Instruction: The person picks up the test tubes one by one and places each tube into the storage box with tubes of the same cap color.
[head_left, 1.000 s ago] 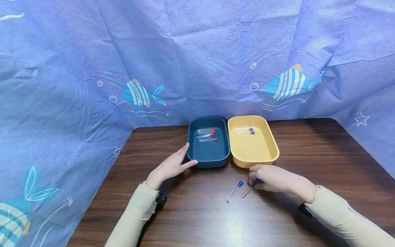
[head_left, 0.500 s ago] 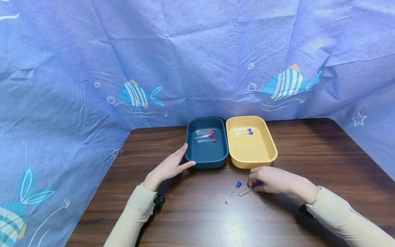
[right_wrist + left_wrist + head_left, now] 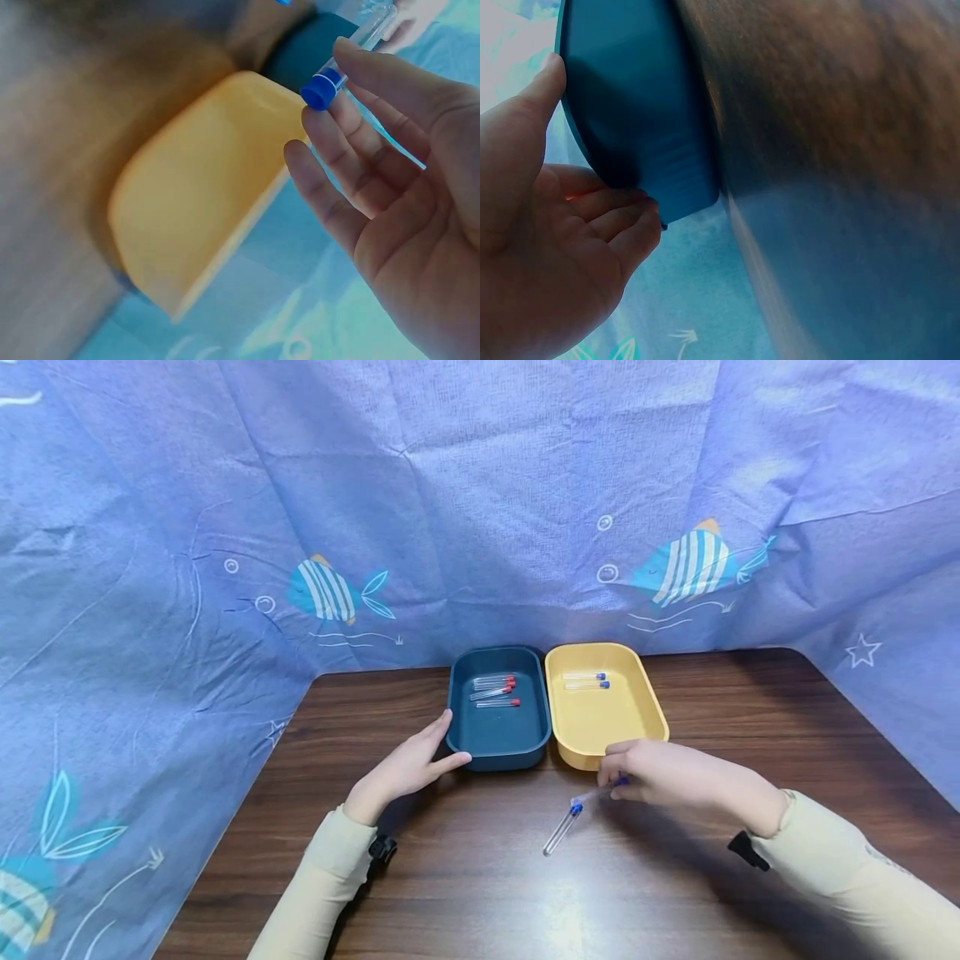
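Note:
My right hand [image 3: 652, 772] pinches a test tube [image 3: 366, 36] with a blue cap between thumb and fingers, just in front of the yellow bin [image 3: 600, 743]. In the right wrist view the cap points toward that bin. Another blue-capped test tube [image 3: 562, 831] lies on the table, just left of the held one. My left hand [image 3: 408, 772] rests against the near left corner of the dark blue bin [image 3: 498, 739]. Its fingers [image 3: 630, 217] touch the wall, and the thumb lies along the bin's side.
Several red-capped test tubes [image 3: 495, 692] lie in the dark blue bin. Two blue-capped test tubes [image 3: 585, 681] lie in the yellow bin. Both bins stand side by side at the back of the brown wooden table [image 3: 450, 893], before a blue fish-print cloth [image 3: 480, 510].
My right hand has lifted its test tube up from the table toward the yellow bin, and the tube has swung flatter. My left hand stays at the dark blue bin.

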`<state>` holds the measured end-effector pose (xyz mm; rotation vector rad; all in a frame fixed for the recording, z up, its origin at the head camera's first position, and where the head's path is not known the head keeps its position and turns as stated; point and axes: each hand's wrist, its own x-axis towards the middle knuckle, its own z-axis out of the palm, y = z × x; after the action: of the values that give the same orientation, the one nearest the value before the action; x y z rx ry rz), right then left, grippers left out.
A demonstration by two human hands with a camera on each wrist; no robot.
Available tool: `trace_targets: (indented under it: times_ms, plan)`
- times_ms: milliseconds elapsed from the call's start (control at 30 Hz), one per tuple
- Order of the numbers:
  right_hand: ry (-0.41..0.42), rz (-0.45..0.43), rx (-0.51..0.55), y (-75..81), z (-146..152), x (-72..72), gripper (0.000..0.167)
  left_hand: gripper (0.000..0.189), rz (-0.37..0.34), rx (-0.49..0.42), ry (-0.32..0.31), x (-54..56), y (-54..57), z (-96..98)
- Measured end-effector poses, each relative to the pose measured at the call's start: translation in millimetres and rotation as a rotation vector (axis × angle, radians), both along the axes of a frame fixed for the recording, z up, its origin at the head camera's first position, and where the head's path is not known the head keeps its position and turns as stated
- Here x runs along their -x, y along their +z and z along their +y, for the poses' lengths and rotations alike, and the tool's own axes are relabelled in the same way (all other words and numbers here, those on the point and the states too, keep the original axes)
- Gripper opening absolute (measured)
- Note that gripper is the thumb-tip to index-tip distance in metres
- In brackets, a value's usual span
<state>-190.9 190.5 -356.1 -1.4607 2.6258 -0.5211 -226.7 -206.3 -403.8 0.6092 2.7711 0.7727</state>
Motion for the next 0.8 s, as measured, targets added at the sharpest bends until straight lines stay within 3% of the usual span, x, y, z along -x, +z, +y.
trace_targets:
  times_ms: [200,400,800]
  plan:
    - [-0.021,0.065,0.002,26.6,0,5.3,0.015,0.095,0.005,-0.021,-0.026,-1.1,1.4,-0.7]
    - [-0.06,0.119,-0.019,42.5,5,15.9,0.017,0.095,0.0,-0.024,-0.022,-0.7,2.5,-1.9]
    - [-0.097,0.175,-0.012,69.3,15,65.9,0.016,0.095,-0.01,-0.019,-0.021,-1.3,1.4,-0.9]
